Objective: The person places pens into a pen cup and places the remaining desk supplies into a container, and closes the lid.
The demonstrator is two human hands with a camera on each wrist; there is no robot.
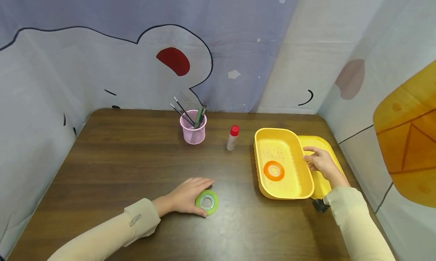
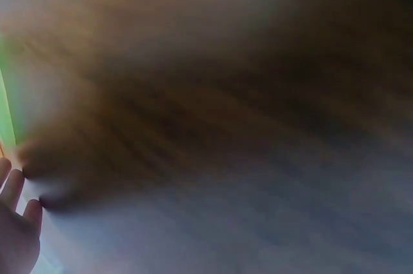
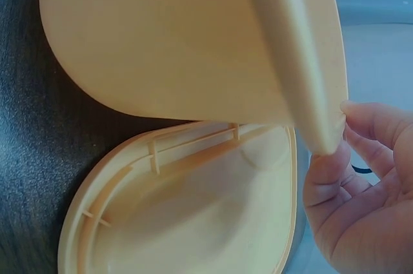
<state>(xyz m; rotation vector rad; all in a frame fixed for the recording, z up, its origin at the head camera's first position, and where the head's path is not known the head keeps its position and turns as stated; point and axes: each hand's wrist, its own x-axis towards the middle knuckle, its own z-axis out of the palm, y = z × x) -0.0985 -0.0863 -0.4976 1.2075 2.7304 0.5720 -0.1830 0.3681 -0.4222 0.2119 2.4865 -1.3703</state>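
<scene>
My left hand (image 1: pixel 189 194) is around a green tape roll (image 1: pixel 215 202) lying on the table, its thumb at the near side and its fingers reaching past the far side. A little space shows between those fingers and the roll. In the left wrist view only some fingertips (image 2: pixel 13 187) and a strip of green appear. My right hand (image 1: pixel 321 162) pinches the right rim of a yellow plastic box (image 1: pixel 293 151) between thumb and fingers. An orange tape roll (image 1: pixel 265 171) lies inside the box. The yellow lid (image 1: pixel 320 185) lies partly under the box's right side.
A pink cup (image 1: pixel 193 136) with several pens and pencils stands at the table's back. Right of it a glue stick (image 1: pixel 232 142) with a red cap stands upright. A printed cloth (image 1: pixel 238 45) hangs behind and beside the wooden table (image 1: pixel 119 151).
</scene>
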